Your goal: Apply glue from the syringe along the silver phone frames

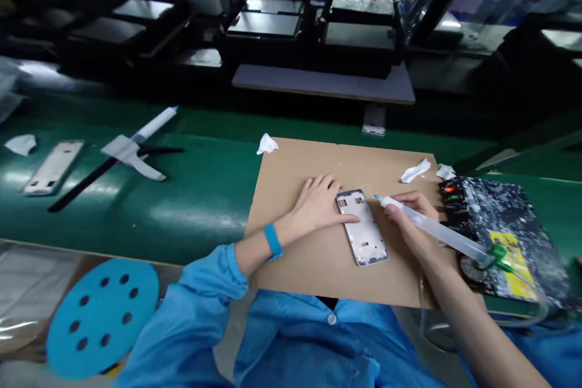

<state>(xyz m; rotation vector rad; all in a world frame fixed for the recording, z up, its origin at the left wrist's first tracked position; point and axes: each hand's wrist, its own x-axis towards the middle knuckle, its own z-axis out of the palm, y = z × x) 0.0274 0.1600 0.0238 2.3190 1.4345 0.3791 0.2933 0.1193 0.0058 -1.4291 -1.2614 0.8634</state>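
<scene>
Clear plastic syringe [431, 229], gripped in the right hand [411, 218], pointed up-left, its blue tip [376, 197] apparently just beside a silver phone frame [362, 227] under the open left hand [316, 203] on brown cardboard [309, 273].

A phone frame [362, 227] lies on a cardboard sheet [309, 267] atop the conveyor belt [136, 224]. A second frame [52, 167] lies at nine o'clock on the belt.

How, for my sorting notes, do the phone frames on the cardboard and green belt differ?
The phone frame on the cardboard is touched by the left hand's fingers; the frame on the green belt lies untouched. The cardboard one shows a dark rim; the belt one looks paler. Both lie flat, with cutouts.
</scene>
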